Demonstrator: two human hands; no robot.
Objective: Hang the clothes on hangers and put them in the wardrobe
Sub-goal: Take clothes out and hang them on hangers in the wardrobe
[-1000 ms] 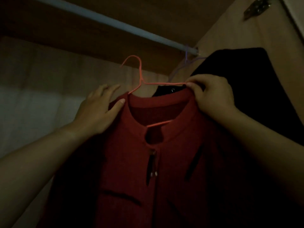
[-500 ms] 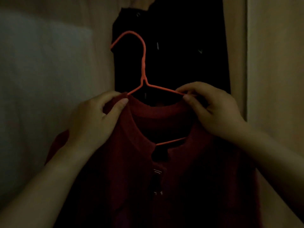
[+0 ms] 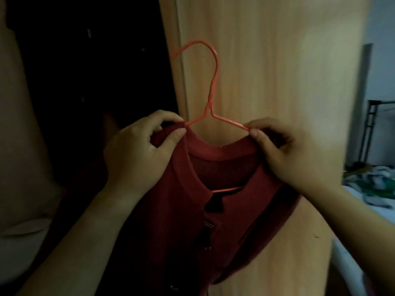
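A dark red zip-front top (image 3: 224, 221) hangs on an orange wire hanger (image 3: 213, 86), held up in front of the wardrobe's wooden side panel (image 3: 277, 71). My left hand (image 3: 139, 152) pinches the top's left shoulder at the hanger arm. At the other shoulder, my right hand (image 3: 295, 154) pinches the fabric and the hanger arm. The hook points up and to the left, free of any rail. The hanger's lower bar shows through the neck opening.
The dark wardrobe interior (image 3: 89, 60) with a black garment lies to the left. At the far right a bed with a heap of clothes (image 3: 374, 189) and a dark metal frame (image 3: 372, 129) are visible.
The view has swung down and to the right, away from the rail. The top on its hanger now sits before the wooden panel instead of the black garment. Both hands keep their hold.
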